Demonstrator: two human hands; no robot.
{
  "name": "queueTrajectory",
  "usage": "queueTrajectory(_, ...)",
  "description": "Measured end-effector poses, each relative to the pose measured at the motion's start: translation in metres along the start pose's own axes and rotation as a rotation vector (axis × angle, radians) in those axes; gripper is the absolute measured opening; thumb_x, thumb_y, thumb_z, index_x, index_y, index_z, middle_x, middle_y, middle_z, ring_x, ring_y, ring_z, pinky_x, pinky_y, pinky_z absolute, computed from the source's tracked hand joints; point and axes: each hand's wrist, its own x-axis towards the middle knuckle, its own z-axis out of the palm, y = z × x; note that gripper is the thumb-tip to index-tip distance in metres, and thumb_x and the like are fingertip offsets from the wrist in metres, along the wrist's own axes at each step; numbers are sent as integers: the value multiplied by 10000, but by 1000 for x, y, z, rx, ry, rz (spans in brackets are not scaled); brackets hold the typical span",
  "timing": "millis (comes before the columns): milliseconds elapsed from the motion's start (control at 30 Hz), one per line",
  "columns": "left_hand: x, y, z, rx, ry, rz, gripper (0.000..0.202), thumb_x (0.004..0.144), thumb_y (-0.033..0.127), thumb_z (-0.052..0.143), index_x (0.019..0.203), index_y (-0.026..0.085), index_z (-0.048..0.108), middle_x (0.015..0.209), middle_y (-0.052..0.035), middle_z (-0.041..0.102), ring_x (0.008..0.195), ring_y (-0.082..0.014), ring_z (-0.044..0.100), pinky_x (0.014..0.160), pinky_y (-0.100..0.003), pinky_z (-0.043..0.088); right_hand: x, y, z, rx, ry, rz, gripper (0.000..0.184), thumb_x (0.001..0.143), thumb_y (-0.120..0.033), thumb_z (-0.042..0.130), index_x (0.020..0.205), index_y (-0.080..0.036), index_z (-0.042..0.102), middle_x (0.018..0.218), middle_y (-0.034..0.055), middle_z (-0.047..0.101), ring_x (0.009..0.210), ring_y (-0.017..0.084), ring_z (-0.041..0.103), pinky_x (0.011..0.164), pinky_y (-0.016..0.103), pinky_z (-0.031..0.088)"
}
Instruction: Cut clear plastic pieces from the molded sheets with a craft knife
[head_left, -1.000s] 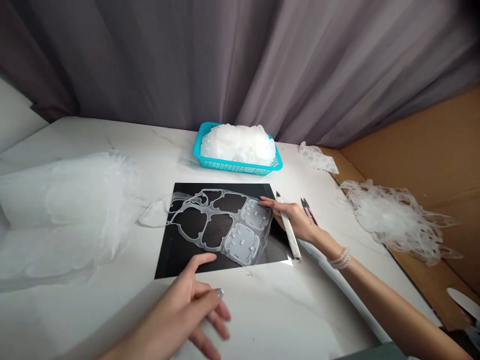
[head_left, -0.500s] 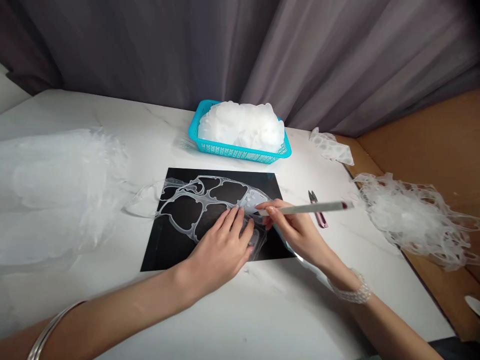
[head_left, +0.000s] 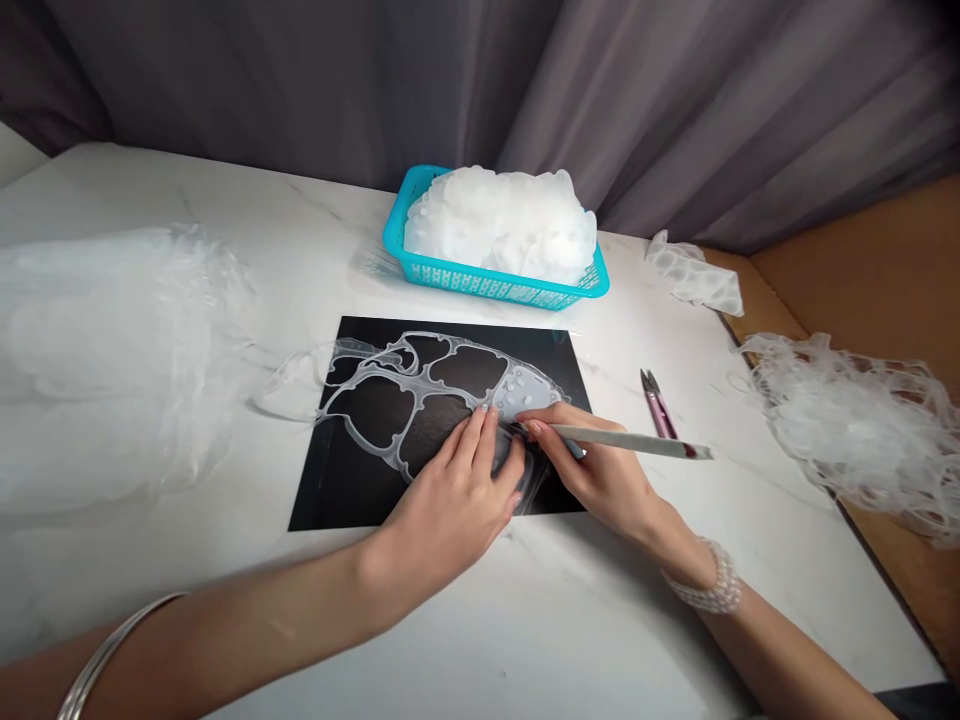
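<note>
A translucent silicone sheet (head_left: 409, 385) with cut-out holes and two studded pads lies on a black mat (head_left: 352, 490) on the white table. My left hand (head_left: 457, 500) rests flat on the sheet's near right pad, fingers together and pressing down. My right hand (head_left: 600, 470) pinches a thin white blade-like tool (head_left: 637, 443), its tip at the sheet just right of my left fingertips. The tool's handle points right, over the table.
A teal basket (head_left: 487, 285) heaped with white pieces stands behind the mat. Pink snips (head_left: 658, 405) lie right of the mat. Piles of translucent scrap netting (head_left: 847, 420) sit at the right, a small scrap (head_left: 694, 275) behind, and cloudy plastic sheets (head_left: 105, 350) at the left.
My left hand moved from the table's front edge onto the sheet and pressed down. My right hand turned the tool from lying along the mat's edge to its tip against the pad.
</note>
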Motion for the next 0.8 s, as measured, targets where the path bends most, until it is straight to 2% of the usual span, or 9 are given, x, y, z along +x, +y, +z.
queueTrajectory(167, 0, 0, -5, 71, -2, 4, 485, 1005, 328, 378, 1366, 25, 493, 1387, -302, 509, 1352, -372, 433, 1063, -439, 444, -1, 1, 6, -60, 9, -88, 170, 984, -141, 468, 1048, -193, 617, 913, 48, 685, 776, 154, 619, 700, 298, 511)
queueTrajectory(367, 0, 1, -6, 93, -24, -5, 484, 1004, 349, 377, 1342, 39, 530, 1387, -281, 523, 1362, -354, 425, 1071, -428, 442, -13, 0, 6, -240, -31, -193, 172, 963, -92, 470, 1074, -146, 589, 831, 68, 608, 692, 162, 538, 620, 310, 479)
queueTrajectory(533, -1, 0, -7, 93, -24, 5, 483, 1007, 320, 370, 1360, 20, 507, 1384, -299, 515, 1357, -364, 429, 1066, -426, 443, -26, 5, 2, -284, -73, -258, 241, 941, -38, 477, 1156, -117, 551, 941, 125, 632, 779, 189, 579, 651, 329, 511)
queueTrajectory(700, 1, 0, -7, 57, -18, 1, 447, 997, 320, 393, 1286, 25, 565, 1380, -322, 504, 1354, -388, 427, 1060, -442, 443, -23, 14, 7, -277, -74, -310, 295, 954, -59, 478, 1239, -109, 533, 1012, 147, 633, 897, 220, 601, 746, 378, 542)
queueTrajectory(800, 1, 0, -6, 44, -23, -13, 472, 1003, 333, 363, 1307, 22, 547, 1396, -310, 494, 1350, -393, 434, 1057, -454, 443, -21, 16, 9, -241, -42, -292, 311, 949, -59, 487, 1249, -124, 538, 1032, 140, 630, 909, 214, 607, 753, 377, 554)
